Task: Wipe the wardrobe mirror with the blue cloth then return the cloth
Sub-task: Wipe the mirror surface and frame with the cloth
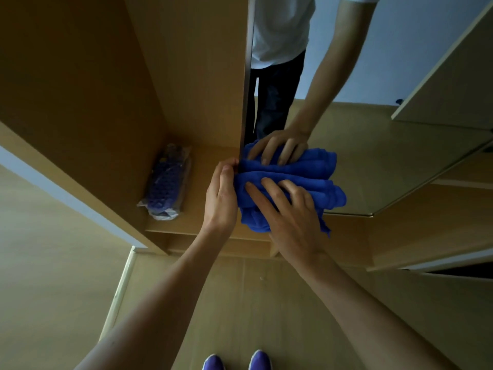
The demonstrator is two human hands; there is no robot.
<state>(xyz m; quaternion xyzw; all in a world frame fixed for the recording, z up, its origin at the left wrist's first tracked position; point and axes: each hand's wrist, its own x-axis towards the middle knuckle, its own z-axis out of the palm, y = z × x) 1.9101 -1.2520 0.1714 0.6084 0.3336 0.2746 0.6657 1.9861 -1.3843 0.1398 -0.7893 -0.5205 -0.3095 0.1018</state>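
The wardrobe mirror (373,145) is a tall glass door panel at centre right. It reflects a person's arm, white shirt and dark trousers. My right hand (288,209) presses a bunched blue cloth (330,194) flat against the lower left of the glass, fingers spread and fairly straight. The cloth's reflection shows just above it, under the mirrored hand. My left hand (221,193) grips the mirror door's left edge (244,110) at the same height, fingers curled round behind it and thumb at the front.
The open wardrobe compartment (186,102) lies left of the door. A clear plastic bag with something purple (166,182) lies on its bottom shelf. A second wooden door (450,84) stands open at upper right. Wooden floor and my purple shoes (260,360) are below.
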